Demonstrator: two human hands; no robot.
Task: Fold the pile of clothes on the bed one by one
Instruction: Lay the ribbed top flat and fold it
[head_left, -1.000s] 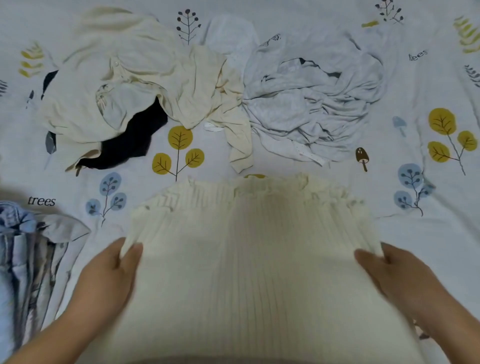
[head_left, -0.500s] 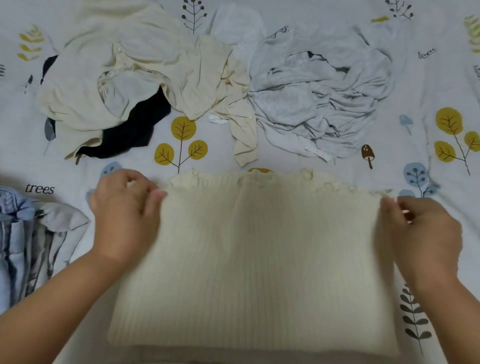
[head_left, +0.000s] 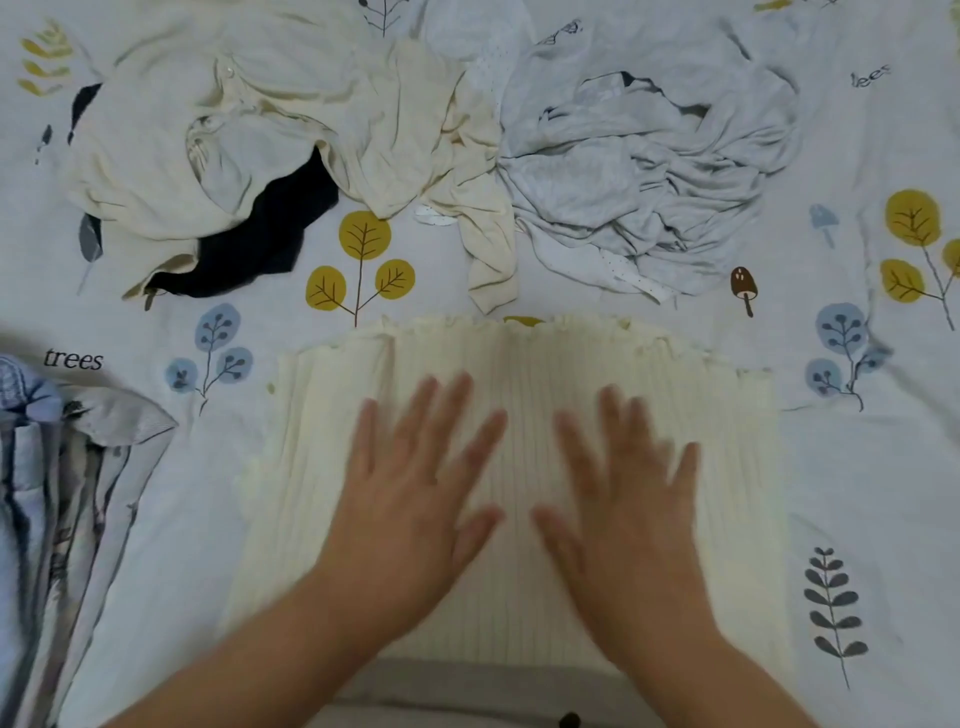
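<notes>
Cream ribbed knit top (head_left: 524, 395) lay at 6 o'clock on the bed sheet (head_left: 857, 493); left hand (head_left: 410, 499) and right hand (head_left: 623, 509) pressed it flat, fingers spread. Soft, light, stretchy; probably best gripped at side edges.

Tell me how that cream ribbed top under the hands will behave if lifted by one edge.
Probably floppy: the cream ribbed top lies flat on the bedsheet and its ruffled hem ripples. Likely light, being thin knit. It may stretch along the ribs and lose its fold, since only the flat left hand and right hand press on it.
</notes>
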